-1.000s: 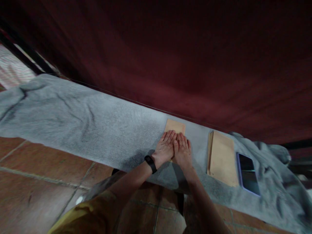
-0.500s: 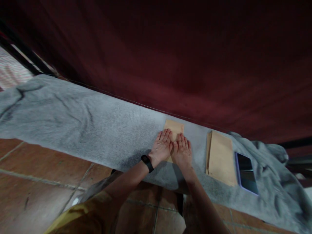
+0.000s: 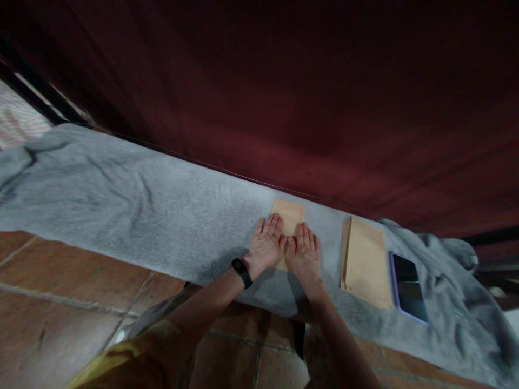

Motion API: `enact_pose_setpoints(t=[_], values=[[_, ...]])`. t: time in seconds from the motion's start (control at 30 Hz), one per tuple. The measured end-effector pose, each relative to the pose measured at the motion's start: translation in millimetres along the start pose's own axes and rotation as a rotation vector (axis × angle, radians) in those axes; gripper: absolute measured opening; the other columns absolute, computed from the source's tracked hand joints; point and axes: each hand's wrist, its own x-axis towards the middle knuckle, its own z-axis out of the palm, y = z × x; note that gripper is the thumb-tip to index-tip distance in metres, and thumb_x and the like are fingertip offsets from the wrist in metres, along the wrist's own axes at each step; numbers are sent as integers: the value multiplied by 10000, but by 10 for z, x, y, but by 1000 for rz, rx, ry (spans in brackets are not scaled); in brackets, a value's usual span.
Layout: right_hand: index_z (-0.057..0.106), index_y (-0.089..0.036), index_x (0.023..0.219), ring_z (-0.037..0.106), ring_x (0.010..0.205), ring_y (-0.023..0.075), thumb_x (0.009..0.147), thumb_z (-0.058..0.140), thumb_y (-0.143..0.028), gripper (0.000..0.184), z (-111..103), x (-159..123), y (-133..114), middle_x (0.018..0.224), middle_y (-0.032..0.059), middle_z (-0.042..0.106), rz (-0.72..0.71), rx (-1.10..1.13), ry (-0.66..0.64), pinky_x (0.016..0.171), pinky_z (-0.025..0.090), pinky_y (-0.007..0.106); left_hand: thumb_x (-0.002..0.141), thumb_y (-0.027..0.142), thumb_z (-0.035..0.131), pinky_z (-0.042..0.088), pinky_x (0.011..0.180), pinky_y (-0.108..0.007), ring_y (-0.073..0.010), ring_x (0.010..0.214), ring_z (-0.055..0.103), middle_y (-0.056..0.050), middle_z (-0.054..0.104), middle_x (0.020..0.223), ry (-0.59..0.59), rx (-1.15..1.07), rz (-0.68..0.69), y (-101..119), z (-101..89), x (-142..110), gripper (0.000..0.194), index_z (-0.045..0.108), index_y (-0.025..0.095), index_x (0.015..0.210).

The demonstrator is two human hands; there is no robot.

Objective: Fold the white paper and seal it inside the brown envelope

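A tan paper envelope [image 3: 288,209] lies flat on the grey cloth [image 3: 194,210], with small reddish print near its upper right corner. My left hand [image 3: 266,244], with a black band on the wrist, rests palm down on the envelope's left side, fingers stretched out. Beside it, my right hand [image 3: 304,251] presses flat over the right edge, fingers extended too. The thumbs meet or nearly meet in the middle. Both hands cover most of the envelope's lower part. To the right lies a stack of similar brown envelopes [image 3: 368,262].
A phone with a purple edge [image 3: 409,286] lies right of the stack. The cloth is bunched at the far right and wrinkled at the left. A dark red curtain [image 3: 259,108] hangs behind the cloth's far edge. Terracotta floor tiles [image 3: 73,292] show below.
Both hands stay flat on the envelope. My left hand has shifted slightly left, and a little more of the envelope shows between the fingers.
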Motion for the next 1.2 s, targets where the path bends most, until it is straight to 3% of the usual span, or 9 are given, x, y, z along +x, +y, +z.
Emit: enact_pose_setpoints(t=[0.27,0.83,1.0,1.2], values=[[433,-48,1502,497,1379,304,1052,373,-333,536,68,-55,53,1501,236,515,81,29,43,1147,341,506,1036,370,303,165,1269,-450,-246,1539,259,-154,341,1630,8,16,-5,-23,-25,-26,594,382,51,1531],[429,-64,1505,465,1407,282,1059,288,-296,522,23,-93,157,1520,208,504,93,116,-3,1171,313,496,1047,396,299,205,1269,-437,-262,1533,273,-175,356,1619,34,1,2,-104,-4,-88,608,385,34,1527],[431,-83,1505,406,1451,233,1064,228,-270,521,1,-62,183,1559,165,469,19,172,-76,1200,277,463,1055,415,323,170,1279,-424,-245,1542,247,-148,341,1634,1,-11,104,-77,-47,-140,592,399,70,1529],[436,-72,1506,371,1473,267,1045,287,-225,508,-18,-60,164,1573,184,440,-90,105,-132,1195,267,504,1066,399,310,161,1276,-422,-234,1537,264,-141,339,1637,-48,-33,209,-31,-81,-215,572,387,84,1537]])
